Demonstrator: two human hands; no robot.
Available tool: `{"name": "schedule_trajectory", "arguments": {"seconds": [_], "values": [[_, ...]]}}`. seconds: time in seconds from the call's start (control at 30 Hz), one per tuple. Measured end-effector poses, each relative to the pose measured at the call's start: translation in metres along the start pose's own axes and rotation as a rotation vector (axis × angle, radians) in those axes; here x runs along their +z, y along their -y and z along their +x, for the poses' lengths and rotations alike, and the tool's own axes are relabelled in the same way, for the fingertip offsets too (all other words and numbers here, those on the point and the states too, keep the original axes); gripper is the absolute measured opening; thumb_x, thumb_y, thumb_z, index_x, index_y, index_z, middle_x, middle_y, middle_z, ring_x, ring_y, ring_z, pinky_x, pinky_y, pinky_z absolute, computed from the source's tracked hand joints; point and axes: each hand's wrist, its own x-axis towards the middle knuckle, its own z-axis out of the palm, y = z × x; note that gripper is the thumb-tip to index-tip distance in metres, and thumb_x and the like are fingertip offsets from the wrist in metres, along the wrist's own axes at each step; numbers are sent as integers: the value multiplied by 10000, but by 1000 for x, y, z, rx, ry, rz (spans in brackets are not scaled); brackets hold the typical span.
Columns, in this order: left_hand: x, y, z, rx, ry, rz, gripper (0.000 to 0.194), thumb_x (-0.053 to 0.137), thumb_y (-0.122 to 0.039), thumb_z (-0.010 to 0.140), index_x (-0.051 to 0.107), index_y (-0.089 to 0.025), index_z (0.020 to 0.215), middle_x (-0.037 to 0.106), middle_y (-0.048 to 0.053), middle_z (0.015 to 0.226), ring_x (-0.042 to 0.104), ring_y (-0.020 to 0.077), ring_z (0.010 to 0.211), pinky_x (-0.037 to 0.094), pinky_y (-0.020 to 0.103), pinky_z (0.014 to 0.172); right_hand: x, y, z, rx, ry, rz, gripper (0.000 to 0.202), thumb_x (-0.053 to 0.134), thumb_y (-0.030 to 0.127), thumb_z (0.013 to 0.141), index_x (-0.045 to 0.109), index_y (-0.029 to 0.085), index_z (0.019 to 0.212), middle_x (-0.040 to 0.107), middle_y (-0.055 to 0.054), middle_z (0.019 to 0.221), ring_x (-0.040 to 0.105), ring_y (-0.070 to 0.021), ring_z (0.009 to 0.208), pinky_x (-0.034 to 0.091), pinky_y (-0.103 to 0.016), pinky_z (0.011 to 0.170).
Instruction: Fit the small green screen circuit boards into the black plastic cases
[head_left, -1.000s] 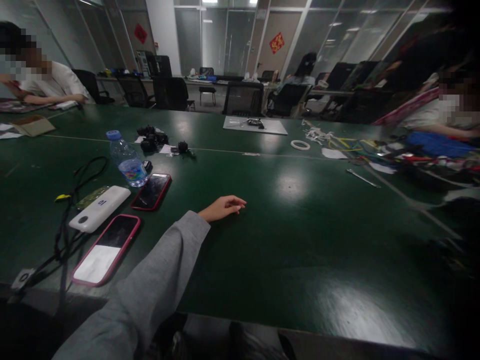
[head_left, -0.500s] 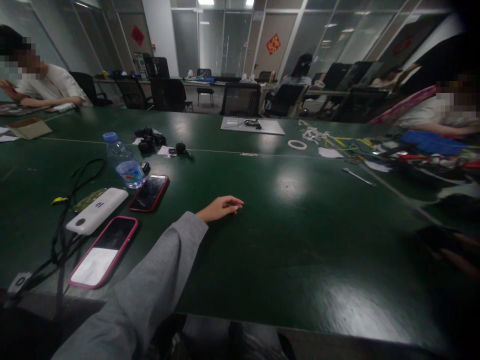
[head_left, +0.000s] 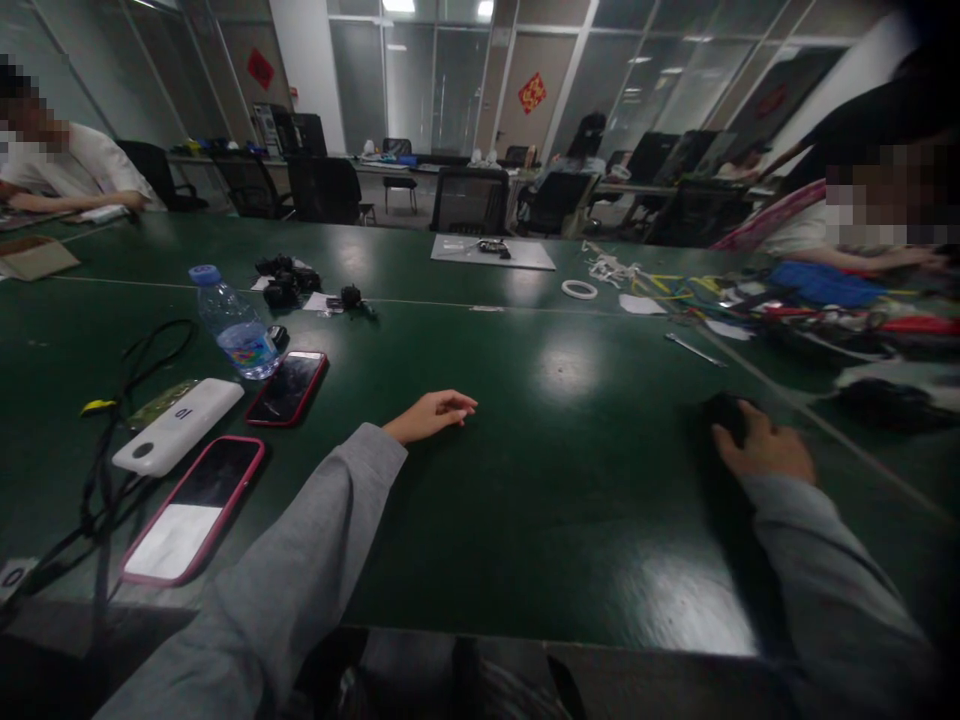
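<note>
My left hand (head_left: 433, 415) rests on the green table, fingers loosely bent and apart, holding nothing. Nearest to it is a red-edged phone (head_left: 288, 388), lying to its left. On the right side of the table, my right hand (head_left: 769, 450) is closed around a small black object shaped like a computer mouse (head_left: 726, 415); its details are blurred and partly covered by the fingers. A pink-framed phone (head_left: 196, 510) and a white power bank (head_left: 180, 427) marked with digits lie at the left. Behind them stands a water bottle (head_left: 236, 325) with a blue cap.
Black cables (head_left: 105, 470) run along the left. Small black devices (head_left: 286, 282) lie farther back, near a white board (head_left: 493, 252). A white ring (head_left: 579, 290), a wrench (head_left: 695, 350) and tangled wires (head_left: 810, 310) are at the right. People sit at both far sides.
My right hand has come farther into view from the right edge, moving left and forward with the black mouse-shaped object. The view has turned slightly right; my left hand stays on the table.
</note>
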Motion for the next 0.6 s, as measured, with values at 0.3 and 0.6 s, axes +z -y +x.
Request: {"name": "schedule_trajectory", "arguments": {"seconds": [0.3,0.6], "values": [[-10,12,1,136,-380,165,328,500,-326,881,569,-154,1152,598,102,1160,563,166,1028,436,330,906,-70,278,-70,-510,33,345,516,418,383,927,317,248,1415,481,-130,1018,485,-245,906,402,-323,749],[-35,18,0,66,-554,258,456,373,-488,909,623,-137,1060,642,90,1069,578,184,1025,415,298,937,-114,371,-151,-755,70,609,618,443,363,898,232,122,1426,495,-149,1102,467,-260,976,457,-381,828]]}}
